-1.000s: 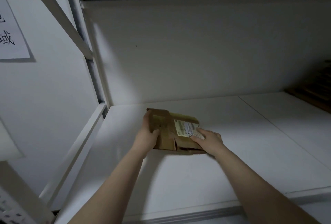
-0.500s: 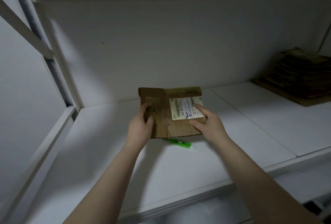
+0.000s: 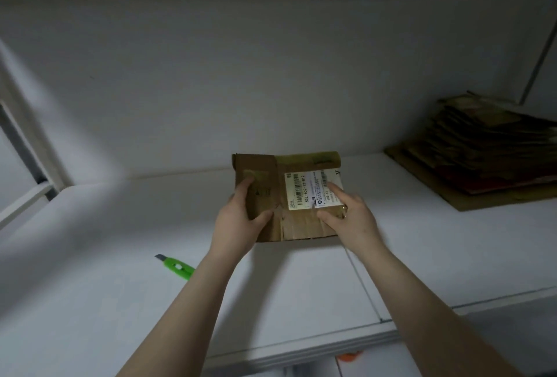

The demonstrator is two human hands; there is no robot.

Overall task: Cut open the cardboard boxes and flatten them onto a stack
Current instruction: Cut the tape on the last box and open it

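**Q:** Since the flattened box (image 3: 301, 226) is held up between both hands, what stage is shown?

**A:** A late one for this box. It is cut and collapsed to a flat sheet, with its label (image 3: 310, 189) facing the viewer. The left hand (image 3: 238, 220) grips the left edge, thumb across the front. The right hand (image 3: 351, 215) holds the right side with the forefinger laid along the label; its other fingers are hidden behind. What remains, by judgement, is to carry the sheet to the stack (image 3: 488, 165) at the far right of the shelf (image 3: 105, 271). Whether more boxes wait cannot be told.

**Q:** And the room for that move?

**A:** The box appears to hang above the shelf, well apart from the stack, and a seam in the shelf board crosses the way. The green utility knife (image 3: 176, 266) lies beside the left forearm, off that path. The back wall stands close behind the box, and the shelf's front edge runs under the forearms.
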